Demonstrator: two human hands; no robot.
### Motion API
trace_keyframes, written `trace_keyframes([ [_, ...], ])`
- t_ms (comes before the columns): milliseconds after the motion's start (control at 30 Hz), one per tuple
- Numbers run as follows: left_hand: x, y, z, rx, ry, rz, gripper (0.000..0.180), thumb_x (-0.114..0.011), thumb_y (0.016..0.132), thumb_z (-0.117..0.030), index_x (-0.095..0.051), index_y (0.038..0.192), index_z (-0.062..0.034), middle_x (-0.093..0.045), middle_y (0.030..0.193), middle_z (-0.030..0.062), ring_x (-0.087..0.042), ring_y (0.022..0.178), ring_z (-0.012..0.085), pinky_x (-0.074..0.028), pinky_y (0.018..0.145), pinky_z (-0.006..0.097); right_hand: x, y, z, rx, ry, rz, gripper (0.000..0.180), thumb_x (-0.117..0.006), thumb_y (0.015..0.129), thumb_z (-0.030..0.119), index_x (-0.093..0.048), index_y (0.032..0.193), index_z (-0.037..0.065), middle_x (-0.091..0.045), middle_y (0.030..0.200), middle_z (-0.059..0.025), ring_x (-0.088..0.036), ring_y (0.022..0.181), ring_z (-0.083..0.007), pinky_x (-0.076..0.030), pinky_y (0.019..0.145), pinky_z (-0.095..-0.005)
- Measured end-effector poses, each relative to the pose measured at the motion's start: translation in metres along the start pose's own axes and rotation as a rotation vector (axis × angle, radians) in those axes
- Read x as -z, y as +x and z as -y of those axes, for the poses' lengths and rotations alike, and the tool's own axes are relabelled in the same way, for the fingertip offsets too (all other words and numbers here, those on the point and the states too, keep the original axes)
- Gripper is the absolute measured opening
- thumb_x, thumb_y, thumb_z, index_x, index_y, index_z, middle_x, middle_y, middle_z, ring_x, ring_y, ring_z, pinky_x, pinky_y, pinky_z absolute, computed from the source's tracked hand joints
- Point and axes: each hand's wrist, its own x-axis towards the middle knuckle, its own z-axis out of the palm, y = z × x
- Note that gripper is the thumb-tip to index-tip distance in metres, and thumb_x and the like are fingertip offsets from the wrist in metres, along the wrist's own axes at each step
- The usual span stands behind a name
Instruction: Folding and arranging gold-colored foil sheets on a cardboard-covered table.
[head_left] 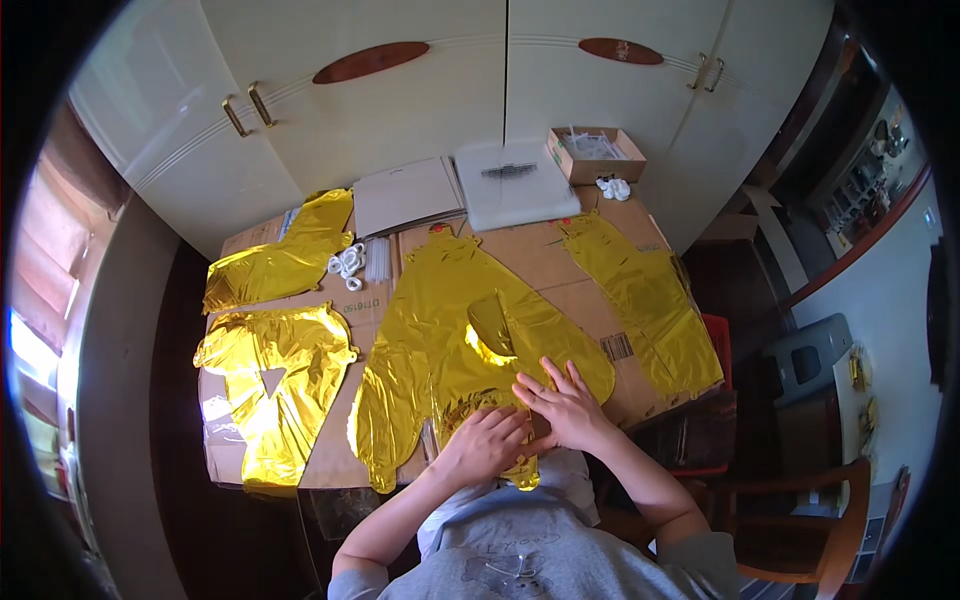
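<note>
A large gold foil balloon (450,290), flat and letter-shaped with an opening in its middle, lies on cardboard before me. My left hand (488,443) rests palm down on its lower part, the fingers close together and slightly bent. Just to the right, my right hand (562,408) lies over the same foil with its fingers spread. The two hands almost meet at the thumbs, and neither visibly grips anything. Beneath the hands the foil is wrinkled and partly hidden.
Other flat gold balloons lie left (275,385), far left (280,255) and right (650,310). Along the back are cardboard sheets (408,192), clear plastic bags (512,190) and a box of clear straws (597,172). White ribbon rolls (347,262) sit left; a wooden chair (845,520) stands right.
</note>
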Motion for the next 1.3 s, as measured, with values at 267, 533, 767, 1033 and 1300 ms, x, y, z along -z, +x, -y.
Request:
trace_keyframes([
  [267,0.004,0.010,0.009,0.007,0.054,0.017,0.052,-0.063,0.087,-0.040,-0.057,0.130,-0.0110,-0.055,0.134,0.0057,-0.049,0.127,0.0209,-0.039,0.101,0.040,0.002,0.000,0.002,-0.016,0.067,0.027,0.113,-0.077,0.056,0.067,-0.039,0.146,0.009,-0.036,0.153,-0.0064,-0.022,0.145,-0.0360,-0.019,0.114,-0.0614],
  [533,0.004,0.011,0.011,0.037,0.123,0.128,0.066,-0.054,0.090,-0.050,-0.047,0.140,-0.0077,-0.045,0.147,0.0118,-0.039,0.139,0.0241,-0.032,0.110,0.044,0.001,-0.026,0.009,0.217,0.007,-0.248,0.092,-0.078,0.065,0.058,-0.048,0.140,0.014,-0.040,0.148,-0.0107,-0.035,0.137,-0.0316,-0.022,0.115,-0.0557],
  [767,0.001,0.010,0.010,0.058,0.085,0.078,0.071,-0.053,0.090,-0.052,-0.042,0.144,-0.0077,-0.040,0.151,0.0118,-0.036,0.141,0.0255,-0.026,0.114,0.046,-0.003,-0.049,0.013,0.358,0.053,-0.279,0.028,-0.070,0.079,0.022,-0.069,0.106,0.016,-0.063,0.113,0.0024,-0.053,0.117,-0.0144,-0.038,0.105,-0.0398],
  [1033,0.000,0.011,0.012,0.071,0.126,0.136,0.083,-0.049,0.087,-0.061,-0.036,0.147,-0.0050,-0.036,0.154,0.0099,-0.030,0.144,0.0229,-0.019,0.116,0.052,-0.017,-0.051,0.023,0.372,0.038,-0.429,0.016,-0.065,0.081,0.017,-0.074,0.095,0.014,-0.068,0.101,0.0051,-0.060,0.107,-0.0119,-0.043,0.093,-0.0308],
  [1300,0.004,0.013,0.009,0.123,0.152,0.209,0.090,-0.048,0.085,-0.064,-0.029,0.151,-0.0064,-0.030,0.157,0.0073,-0.025,0.146,0.0213,-0.013,0.118,0.054,-0.018,-0.056,0.022,0.410,0.114,-0.439,0.014,-0.068,0.080,0.018,-0.074,0.093,0.014,-0.068,0.099,0.0071,-0.060,0.105,-0.0111,-0.043,0.089,-0.0299],
])
